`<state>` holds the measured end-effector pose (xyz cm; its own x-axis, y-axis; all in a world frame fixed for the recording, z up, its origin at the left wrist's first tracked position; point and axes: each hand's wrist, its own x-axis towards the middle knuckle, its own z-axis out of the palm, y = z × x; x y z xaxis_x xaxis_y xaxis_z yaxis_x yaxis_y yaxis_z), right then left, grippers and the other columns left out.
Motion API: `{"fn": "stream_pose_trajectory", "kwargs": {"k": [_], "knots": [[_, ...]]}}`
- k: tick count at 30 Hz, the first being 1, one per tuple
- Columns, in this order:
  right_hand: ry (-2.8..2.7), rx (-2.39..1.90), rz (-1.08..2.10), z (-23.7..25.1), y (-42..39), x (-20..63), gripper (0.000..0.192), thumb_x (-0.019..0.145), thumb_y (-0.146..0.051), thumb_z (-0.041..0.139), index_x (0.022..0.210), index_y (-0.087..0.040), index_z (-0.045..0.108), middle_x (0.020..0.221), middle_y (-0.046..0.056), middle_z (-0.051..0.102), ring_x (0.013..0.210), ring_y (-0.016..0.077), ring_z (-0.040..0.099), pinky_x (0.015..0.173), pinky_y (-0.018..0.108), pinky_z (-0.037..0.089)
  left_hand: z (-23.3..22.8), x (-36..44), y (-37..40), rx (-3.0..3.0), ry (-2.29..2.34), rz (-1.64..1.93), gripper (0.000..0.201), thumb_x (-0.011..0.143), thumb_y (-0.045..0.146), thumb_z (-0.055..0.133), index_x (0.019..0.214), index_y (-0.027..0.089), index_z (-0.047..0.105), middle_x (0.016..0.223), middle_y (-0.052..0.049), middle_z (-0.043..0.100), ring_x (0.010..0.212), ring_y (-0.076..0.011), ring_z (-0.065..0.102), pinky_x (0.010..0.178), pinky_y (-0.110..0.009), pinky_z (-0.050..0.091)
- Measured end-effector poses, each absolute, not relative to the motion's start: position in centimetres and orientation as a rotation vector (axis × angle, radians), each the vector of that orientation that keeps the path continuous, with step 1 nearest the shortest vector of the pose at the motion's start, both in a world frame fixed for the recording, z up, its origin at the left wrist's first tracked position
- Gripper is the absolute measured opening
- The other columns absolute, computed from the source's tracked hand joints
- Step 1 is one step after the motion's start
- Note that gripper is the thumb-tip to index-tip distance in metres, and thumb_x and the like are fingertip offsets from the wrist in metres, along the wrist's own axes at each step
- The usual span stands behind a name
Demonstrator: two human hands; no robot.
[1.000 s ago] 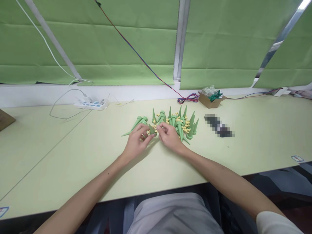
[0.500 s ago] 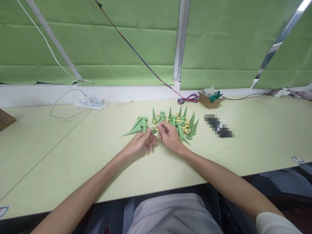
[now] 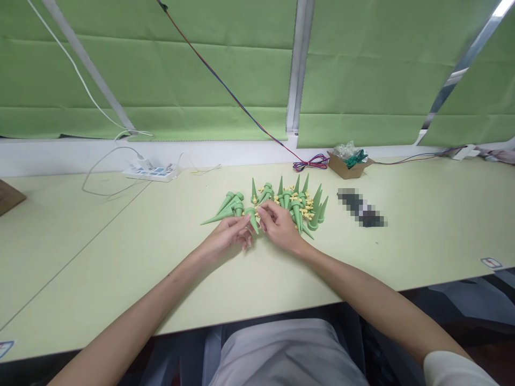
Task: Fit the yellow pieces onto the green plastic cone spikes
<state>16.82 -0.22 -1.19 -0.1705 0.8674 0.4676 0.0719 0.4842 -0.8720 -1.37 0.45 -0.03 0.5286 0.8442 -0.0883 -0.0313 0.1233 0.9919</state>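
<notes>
Near the middle of the table, my left hand [image 3: 229, 233] has thumb and fingers closed on a green plant watering spike [image 3: 252, 219], whose tip points down toward me. Close against it on the right, my right hand [image 3: 279, 228] is pinched at the spike's collar, where a bit of yellow shows. That looks like a small yellow valve, mostly hidden by the fingertips. Several green spikes [image 3: 228, 206] lie left of my hands. Behind and to the right is a larger group of green spikes [image 3: 296, 212], some standing on their wide ends, with small yellow valves [image 3: 309, 203] among them.
At the back stands a cardboard box [image 3: 349, 167] holding clear plastic and something green, beside a coiled red and blue wire [image 3: 311, 162]. A blurred dark object [image 3: 362, 208] lies to the right. Further left sit a power strip [image 3: 151, 172] with cables and a brown board [image 3: 10, 197].
The green spike in my left hand has turned, so its long cone now shows pointing toward me. Both hands have shifted only slightly.
</notes>
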Motion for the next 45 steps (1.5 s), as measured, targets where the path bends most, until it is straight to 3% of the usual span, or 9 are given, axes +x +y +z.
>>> {"fn": "stream_pose_trajectory", "kwargs": {"k": [7, 12, 17, 27, 31, 37, 41, 45], "knots": [[-1.601, -0.869, 0.865, -0.8, -0.4, 16.7, 0.031, 0.098, -0.048, 0.049, 0.080, -0.022, 0.050, 0.060, -0.005, 0.047, 0.053, 0.0121, 0.044, 0.054, 0.026, 0.036, 0.2, -1.6, 0.4, 1.510, 0.879, 0.799, 0.038, 0.087, 0.052, 0.071, 0.077, 0.016, 0.063, 0.066, -0.002, 0.060, 0.060, -0.0138, 0.059, 0.056, -0.028, 0.048], [-1.612, -0.912, 0.841, -0.9, -0.2, 16.8, 0.033, 0.098, -0.047, 0.048, 0.076, -0.022, 0.048, 0.057, -0.006, 0.039, 0.051, 0.0116, 0.039, 0.053, 0.027, 0.030, 0.8, -1.5, -0.1, 1.743, 0.954, 0.832, 0.031, 0.088, 0.049, 0.069, 0.090, 0.018, 0.064, 0.064, 0.001, 0.059, 0.056, -0.0121, 0.054, 0.057, -0.027, 0.045], [-1.624, -0.950, 0.817, -1.1, -0.1, 16.8, 0.034, 0.097, -0.047, 0.049, 0.075, -0.022, 0.048, 0.058, -0.006, 0.038, 0.052, 0.0113, 0.037, 0.053, 0.027, 0.028, 0.3, -1.2, -0.1, 1.821, 1.070, 0.948, 0.038, 0.081, 0.048, 0.075, 0.103, 0.018, 0.063, 0.060, 0.004, 0.057, 0.051, -0.0132, 0.053, 0.051, -0.027, 0.044], [-1.628, -0.963, 0.819, -1.3, 0.0, 16.7, 0.033, 0.097, -0.044, 0.050, 0.073, -0.021, 0.050, 0.056, -0.006, 0.038, 0.051, 0.0114, 0.034, 0.053, 0.028, 0.027, 0.0, -1.4, -0.1, 2.202, 1.051, 1.180, 0.015, 0.084, 0.027, 0.066, 0.098, 0.022, 0.070, 0.094, -0.006, 0.064, 0.081, -0.0190, 0.061, 0.063, -0.029, 0.051], [-1.606, -0.985, 0.845, -1.2, 0.0, 16.7, 0.034, 0.097, -0.046, 0.050, 0.074, -0.021, 0.051, 0.056, -0.006, 0.038, 0.051, 0.0118, 0.035, 0.052, 0.028, 0.027, 0.3, -1.2, -0.4, 2.135, 1.097, 1.181, 0.016, 0.082, 0.027, 0.069, 0.097, 0.023, 0.072, 0.098, -0.007, 0.065, 0.081, -0.0196, 0.060, 0.064, -0.028, 0.050], [-1.574, -0.981, 0.845, -1.5, 0.1, 16.8, 0.034, 0.098, -0.047, 0.049, 0.077, -0.021, 0.052, 0.056, -0.005, 0.040, 0.051, 0.0120, 0.037, 0.052, 0.027, 0.029, 0.3, -0.8, -0.2, 2.038, 1.170, 1.098, 0.030, 0.085, 0.036, 0.070, 0.111, 0.022, 0.065, 0.111, -0.008, 0.064, 0.075, -0.0167, 0.062, 0.062, -0.028, 0.051], [-1.543, -0.950, 0.850, -1.7, 0.3, 16.9, 0.033, 0.100, -0.048, 0.048, 0.080, -0.022, 0.050, 0.055, -0.006, 0.040, 0.050, 0.0119, 0.038, 0.052, 0.027, 0.029, 0.5, -0.8, 0.1, 1.749, 1.174, 1.042, 0.029, 0.084, 0.045, 0.072, 0.096, 0.020, 0.063, 0.094, -0.008, 0.066, 0.062, -0.0156, 0.060, 0.050, -0.027, 0.046], [-1.553, -0.919, 0.837, -1.5, 0.0, 16.9, 0.033, 0.100, -0.048, 0.048, 0.081, -0.022, 0.049, 0.056, -0.006, 0.043, 0.051, 0.0120, 0.040, 0.053, 0.027, 0.031, 0.6, -1.1, 0.5, 1.434, 1.057, 0.946, 0.047, 0.087, 0.063, 0.064, 0.074, 0.018, 0.058, 0.069, -0.006, 0.061, 0.052, -0.0157, 0.059, 0.043, -0.027, 0.044]]}}
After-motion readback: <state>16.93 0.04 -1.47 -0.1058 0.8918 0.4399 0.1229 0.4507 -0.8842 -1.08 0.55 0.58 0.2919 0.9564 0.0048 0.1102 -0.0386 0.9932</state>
